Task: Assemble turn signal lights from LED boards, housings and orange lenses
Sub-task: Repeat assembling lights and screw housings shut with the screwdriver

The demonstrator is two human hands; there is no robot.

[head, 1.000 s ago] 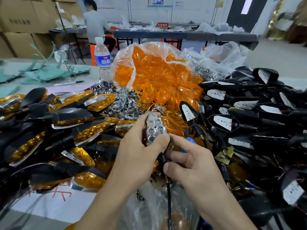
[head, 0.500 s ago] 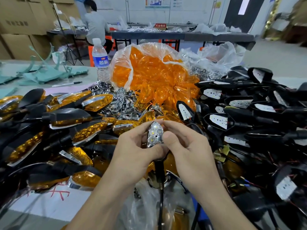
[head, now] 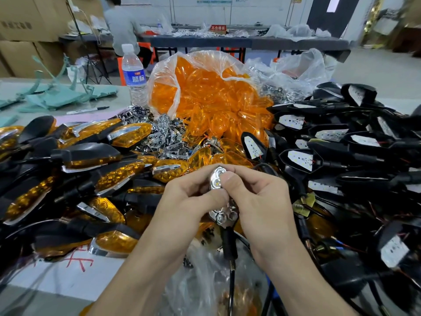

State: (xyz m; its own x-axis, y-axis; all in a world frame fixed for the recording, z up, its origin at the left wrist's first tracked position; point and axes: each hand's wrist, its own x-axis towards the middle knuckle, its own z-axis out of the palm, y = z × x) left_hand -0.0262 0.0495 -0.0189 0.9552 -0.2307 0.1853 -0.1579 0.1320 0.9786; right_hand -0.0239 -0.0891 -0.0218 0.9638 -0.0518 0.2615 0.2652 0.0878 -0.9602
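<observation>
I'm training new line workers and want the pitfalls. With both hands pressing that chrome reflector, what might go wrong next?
1. Thumbs of the left hand and right hand cover much of the chrome reflector, so it may seat crooked unnoticed, or smudge.
2. The wire below the black stem hangs over a crumpled plastic bag and might snag.

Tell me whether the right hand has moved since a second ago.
Yes. The right hand rose toward the bag of orange lenses and now pinches the chrome reflector.

Left hand [head: 191, 201], right hand [head: 257, 201], forearms [head: 141, 270] apparently bare
</observation>
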